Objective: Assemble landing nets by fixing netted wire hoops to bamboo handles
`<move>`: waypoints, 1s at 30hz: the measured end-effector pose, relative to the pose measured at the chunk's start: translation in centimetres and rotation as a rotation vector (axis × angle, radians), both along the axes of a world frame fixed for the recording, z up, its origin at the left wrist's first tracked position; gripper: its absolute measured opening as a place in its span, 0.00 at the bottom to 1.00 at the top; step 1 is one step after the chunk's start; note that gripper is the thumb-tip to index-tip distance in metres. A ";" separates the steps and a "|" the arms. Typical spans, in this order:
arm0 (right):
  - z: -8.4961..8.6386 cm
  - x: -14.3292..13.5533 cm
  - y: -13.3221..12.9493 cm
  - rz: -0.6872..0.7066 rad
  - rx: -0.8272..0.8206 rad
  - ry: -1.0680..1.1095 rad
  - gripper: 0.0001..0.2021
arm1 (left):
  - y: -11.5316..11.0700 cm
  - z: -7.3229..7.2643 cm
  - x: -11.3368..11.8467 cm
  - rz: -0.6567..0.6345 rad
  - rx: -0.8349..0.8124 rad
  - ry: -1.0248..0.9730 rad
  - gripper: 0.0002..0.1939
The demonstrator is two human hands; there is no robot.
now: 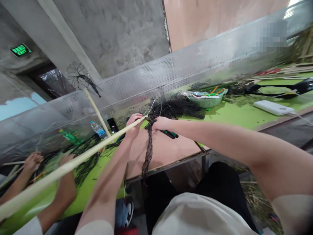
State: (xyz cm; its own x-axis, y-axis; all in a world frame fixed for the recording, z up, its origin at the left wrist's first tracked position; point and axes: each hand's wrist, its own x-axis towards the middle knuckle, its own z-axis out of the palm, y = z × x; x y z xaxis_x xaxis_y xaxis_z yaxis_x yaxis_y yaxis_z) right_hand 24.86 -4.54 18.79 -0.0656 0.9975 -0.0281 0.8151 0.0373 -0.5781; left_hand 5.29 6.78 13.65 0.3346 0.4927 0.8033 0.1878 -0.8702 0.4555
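My left hand (134, 128) is wrapped round the tip end of a long pale stick (73, 163), which runs back past my left arm to the lower left edge of the view. Beside the tip, my right hand (161, 123) is closed on the top of a dark, twisted strip of netting (148, 147). The strip hangs down across the pink board and over its front edge. A tool with black and green handles (171, 133), perhaps pliers, lies under my right wrist. Thin pale strands (152, 106) stick up behind my hands.
Behind my hands lies a fluffy black bundle (183, 109), with a green basket (212, 99) of small items beside it. A white power bank (272, 107) is at right. On the left are a water bottle (98, 130), a phone (112, 125) and a co-worker's hands (33, 162).
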 end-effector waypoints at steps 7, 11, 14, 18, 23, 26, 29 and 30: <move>-3.3 2.1 0.4 -0.032 0.246 -0.268 0.21 | -1.2 2.1 -0.2 -0.201 -0.893 -0.222 0.13; -3.7 2.9 0.4 0.011 0.342 -0.433 0.25 | -3.8 3.4 1.3 -0.235 -1.368 -0.186 0.24; -3.6 3.6 0.4 0.037 0.385 -0.519 0.25 | -5.2 3.6 2.5 -0.308 -1.403 -0.274 0.21; -3.5 4.5 0.5 0.063 0.410 -0.566 0.24 | -5.7 3.1 3.5 -0.323 -1.365 -0.287 0.16; -3.3 4.6 0.5 0.054 0.409 -0.547 0.24 | -6.3 2.6 4.4 -0.308 -1.262 -0.276 0.12; -2.9 4.5 -0.2 0.059 0.418 -0.514 0.24 | -7.3 2.2 4.3 -0.315 -1.184 -0.286 0.11; -2.5 4.4 -1.7 0.094 0.430 -0.467 0.23 | -8.9 1.5 4.0 -0.292 -1.032 -0.297 0.07; -2.3 4.4 -2.3 0.109 0.432 -0.453 0.22 | -9.4 1.2 3.9 -0.274 -0.966 -0.286 0.07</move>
